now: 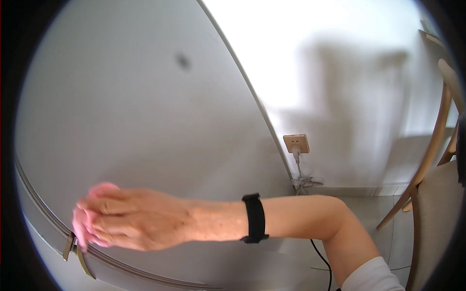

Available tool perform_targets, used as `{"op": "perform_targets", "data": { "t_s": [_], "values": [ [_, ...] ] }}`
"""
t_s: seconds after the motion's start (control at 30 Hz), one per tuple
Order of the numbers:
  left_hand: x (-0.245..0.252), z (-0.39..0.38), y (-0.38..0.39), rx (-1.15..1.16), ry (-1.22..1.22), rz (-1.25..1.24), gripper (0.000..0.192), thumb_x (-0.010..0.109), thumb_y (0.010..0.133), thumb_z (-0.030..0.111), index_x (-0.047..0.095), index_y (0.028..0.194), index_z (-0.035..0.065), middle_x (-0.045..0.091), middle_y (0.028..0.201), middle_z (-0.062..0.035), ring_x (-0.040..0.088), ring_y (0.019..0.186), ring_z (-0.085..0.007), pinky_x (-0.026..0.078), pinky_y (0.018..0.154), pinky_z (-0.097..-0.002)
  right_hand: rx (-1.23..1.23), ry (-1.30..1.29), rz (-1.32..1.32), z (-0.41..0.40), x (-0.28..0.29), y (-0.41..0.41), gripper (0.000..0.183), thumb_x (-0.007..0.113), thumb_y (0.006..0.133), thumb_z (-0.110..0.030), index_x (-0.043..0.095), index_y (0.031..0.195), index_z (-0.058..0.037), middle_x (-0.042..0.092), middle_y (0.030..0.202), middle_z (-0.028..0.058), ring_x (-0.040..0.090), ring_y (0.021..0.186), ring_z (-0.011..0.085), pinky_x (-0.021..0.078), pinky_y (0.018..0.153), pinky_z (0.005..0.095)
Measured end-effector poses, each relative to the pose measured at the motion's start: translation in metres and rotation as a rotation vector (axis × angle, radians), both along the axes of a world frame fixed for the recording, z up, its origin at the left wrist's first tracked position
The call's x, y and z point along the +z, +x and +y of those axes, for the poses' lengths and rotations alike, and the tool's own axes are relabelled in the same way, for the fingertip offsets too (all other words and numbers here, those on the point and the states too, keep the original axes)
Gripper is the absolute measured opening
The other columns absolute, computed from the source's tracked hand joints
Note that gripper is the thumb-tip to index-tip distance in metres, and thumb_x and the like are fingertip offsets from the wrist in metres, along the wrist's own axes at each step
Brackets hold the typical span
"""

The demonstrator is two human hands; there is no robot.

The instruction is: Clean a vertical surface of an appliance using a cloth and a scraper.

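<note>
My right hand reaches in from the lower right, back of the hand up, its fingers curled over a crumpled pink cloth. The cloth is near or against the lower left edge of a large grey panel; contact is hard to tell. Two brass-coloured handles lie just below the cloth. A black strap circles my right forearm. My left hand is out of view. A blurred dark spot shows over the panel's upper part.
Right of the panel, a plug sits in a wall socket, its cable bunched near the floor. A wooden chair with a beige seat stands at the far right. A black cord runs across the tiled floor below my forearm.
</note>
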State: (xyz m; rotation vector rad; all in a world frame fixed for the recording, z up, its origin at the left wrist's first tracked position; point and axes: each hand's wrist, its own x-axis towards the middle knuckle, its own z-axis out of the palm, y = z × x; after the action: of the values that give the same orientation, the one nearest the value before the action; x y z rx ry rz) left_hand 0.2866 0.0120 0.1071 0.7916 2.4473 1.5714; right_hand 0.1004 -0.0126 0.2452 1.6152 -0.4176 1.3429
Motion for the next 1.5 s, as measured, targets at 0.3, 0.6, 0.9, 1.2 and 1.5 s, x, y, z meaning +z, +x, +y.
{"op": "perform_targets", "data": {
  "t_s": [0.3, 0.6, 0.9, 1.2, 1.5],
  "values": [
    [0.003, -0.002, 0.004, 0.068, -0.045, 0.012, 0.043, 0.041, 0.098, 0.029, 0.065, 0.103, -0.0071, 0.059, 0.119, -0.0226, 0.056, 0.109, -0.0386, 0.044, 0.094, -0.0434, -0.551, -0.100, -0.568, 0.049, 0.030, -0.222, 0.063, 0.044, 0.070, 0.023, 0.049, 0.128, -0.0019, 0.050, 0.132, 0.0162, 0.042, 0.128, 0.0343, 0.0359, 0.107, 0.0382],
    [-0.010, -0.005, 0.000, 0.073, -0.059, 0.013, 0.044, 0.041, 0.098, 0.028, 0.065, 0.100, -0.0079, 0.060, 0.117, -0.0207, 0.057, 0.107, -0.0373, 0.045, 0.092, -0.0419, -0.384, 0.131, -0.594, 0.050, -0.104, -0.122, 0.060, 0.041, 0.076, 0.022, 0.049, 0.130, -0.0043, 0.051, 0.125, 0.0178, 0.048, 0.118, 0.0358, 0.0397, 0.100, 0.0410],
    [-0.013, -0.004, -0.009, 0.134, -0.070, -0.022, 0.038, 0.041, 0.096, 0.024, 0.065, 0.099, -0.0068, 0.060, 0.116, -0.0211, 0.058, 0.105, -0.0370, 0.046, 0.090, -0.0416, -0.558, 0.048, -0.749, 0.073, -0.057, -0.222, 0.062, 0.039, 0.076, 0.024, 0.042, 0.133, 0.0007, 0.050, 0.129, 0.0202, 0.046, 0.125, 0.0336, 0.0423, 0.100, 0.0373],
    [-0.022, 0.002, -0.010, 0.189, -0.010, -0.179, 0.039, 0.041, 0.095, 0.024, 0.065, 0.099, -0.0071, 0.060, 0.116, -0.0203, 0.057, 0.108, -0.0361, 0.044, 0.092, -0.0410, -0.438, 0.202, -0.624, 0.061, -0.139, -0.094, 0.060, 0.045, 0.076, 0.021, 0.047, 0.131, -0.0020, 0.049, 0.129, 0.0201, 0.045, 0.123, 0.0399, 0.0394, 0.101, 0.0421],
    [-0.023, -0.006, -0.016, 0.159, -0.045, -0.074, 0.045, 0.040, 0.098, 0.029, 0.065, 0.100, -0.0083, 0.060, 0.117, -0.0201, 0.056, 0.110, -0.0352, 0.044, 0.093, -0.0411, -0.529, -0.033, -0.678, 0.062, -0.052, -0.208, 0.065, 0.045, 0.073, 0.024, 0.043, 0.133, 0.0007, 0.051, 0.123, 0.0158, 0.050, 0.114, 0.0323, 0.0417, 0.099, 0.0353]
  ]
}}
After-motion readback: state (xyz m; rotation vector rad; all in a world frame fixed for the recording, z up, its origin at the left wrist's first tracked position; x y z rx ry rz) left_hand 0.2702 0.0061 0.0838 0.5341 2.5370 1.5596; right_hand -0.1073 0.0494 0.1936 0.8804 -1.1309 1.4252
